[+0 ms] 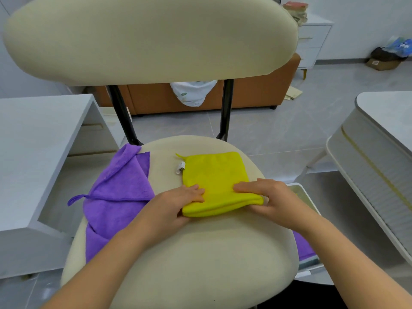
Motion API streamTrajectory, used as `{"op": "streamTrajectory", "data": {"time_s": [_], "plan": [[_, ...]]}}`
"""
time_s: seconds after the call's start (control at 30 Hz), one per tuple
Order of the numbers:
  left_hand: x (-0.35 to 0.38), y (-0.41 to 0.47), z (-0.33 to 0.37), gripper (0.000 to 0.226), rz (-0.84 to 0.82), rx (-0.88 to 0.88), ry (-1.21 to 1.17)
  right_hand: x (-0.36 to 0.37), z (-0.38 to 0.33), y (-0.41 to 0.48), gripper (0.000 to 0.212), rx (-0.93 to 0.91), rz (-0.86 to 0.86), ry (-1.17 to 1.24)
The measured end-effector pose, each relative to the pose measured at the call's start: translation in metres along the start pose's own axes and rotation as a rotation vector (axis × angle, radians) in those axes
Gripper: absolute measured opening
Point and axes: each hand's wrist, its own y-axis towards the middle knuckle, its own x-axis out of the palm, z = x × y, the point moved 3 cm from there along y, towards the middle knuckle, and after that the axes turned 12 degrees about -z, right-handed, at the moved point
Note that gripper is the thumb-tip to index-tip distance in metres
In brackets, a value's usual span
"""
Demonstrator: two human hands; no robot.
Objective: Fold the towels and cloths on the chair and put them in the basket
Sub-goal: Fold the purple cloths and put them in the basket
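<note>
The yellow cloth (214,172) lies folded on the chair (200,253) seat. The left hand (187,201) and right hand (267,197) each pinch its near fold, fingers on top and thumbs beneath, likely to lift it without the layers slipping. The basket (301,186) sits just right of the seat, and the purple cloth (118,192) lies unfolded at the left.

This looks like a room in a home, a living room or bedroom judging by its furniture. The fingers (196,194) work over a cream upholstered chair (200,253). Well beyond them, what seems to be an orange-brown sofa (256,94) stands on a grey tiled floor (289,130), with a white printed cloth (192,92) draped over it. Further back, right of the fingers, a white drawer unit (312,41) carries stacked books (296,10). Left of the fingers is a white desk (33,141), and right of them a white round-cornered table (383,121). A cardboard box (382,62) sits on the floor by the far wall.
</note>
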Motion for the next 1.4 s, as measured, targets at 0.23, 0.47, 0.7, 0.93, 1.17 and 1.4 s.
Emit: {"op": "streamTrajectory", "data": {"time_s": [0.23, 0.47, 0.7, 0.93, 1.17, 1.4], "plan": [[-0.018, 0.001, 0.011, 0.027, 0.195, -0.121, -0.248, 0.001, -0.001, 0.003, 0.022, -0.090, 0.065, -0.015], [-0.019, 0.017, 0.008, 0.036, 0.429, -0.487, -0.386, 0.005, 0.001, 0.023, 0.031, 0.253, 0.135, 0.217], [-0.019, 0.023, 0.013, 0.032, 0.408, -0.697, -0.201, 0.017, -0.010, 0.042, 0.038, 0.484, 0.241, -0.022], [-0.019, 0.023, 0.006, 0.025, 0.331, -0.775, 0.007, 0.020, -0.016, 0.054, 0.030, 0.654, 0.232, -0.292], [-0.026, 0.025, 0.012, 0.025, 0.292, -0.785, 0.445, 0.012, -0.012, 0.055, 0.016, 0.536, 0.312, -0.036], [-0.028, 0.026, 0.012, 0.015, 0.279, -0.637, 0.508, 0.010, -0.001, 0.048, 0.027, 0.432, 0.404, -0.245]]}}
